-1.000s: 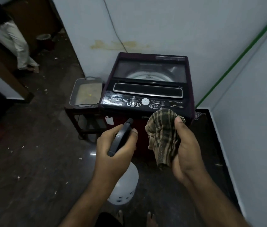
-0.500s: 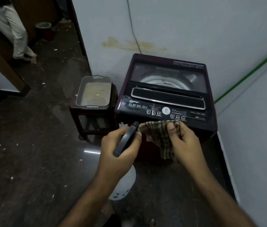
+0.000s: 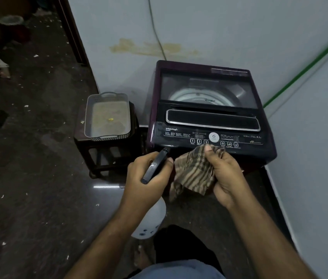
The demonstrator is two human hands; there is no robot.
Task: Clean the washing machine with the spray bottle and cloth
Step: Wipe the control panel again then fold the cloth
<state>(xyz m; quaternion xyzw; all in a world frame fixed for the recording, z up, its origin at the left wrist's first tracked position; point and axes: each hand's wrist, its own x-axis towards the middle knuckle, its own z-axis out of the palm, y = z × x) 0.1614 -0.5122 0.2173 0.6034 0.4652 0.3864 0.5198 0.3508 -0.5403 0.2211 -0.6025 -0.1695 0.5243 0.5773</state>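
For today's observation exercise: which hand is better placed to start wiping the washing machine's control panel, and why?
The right hand. It grips the checked cloth right at the front edge of the control panel, while the left hand holds the spray bottle.

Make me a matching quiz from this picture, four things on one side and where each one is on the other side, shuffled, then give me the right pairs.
Things
1. spray bottle
2. checked cloth
3. grey tray
4. washing machine

Places
A. on the dark stool left of the machine
B. held in the right hand
C. against the wall, lid closed
D. held in the left hand

Pairs: 1-D, 2-B, 3-A, 4-C
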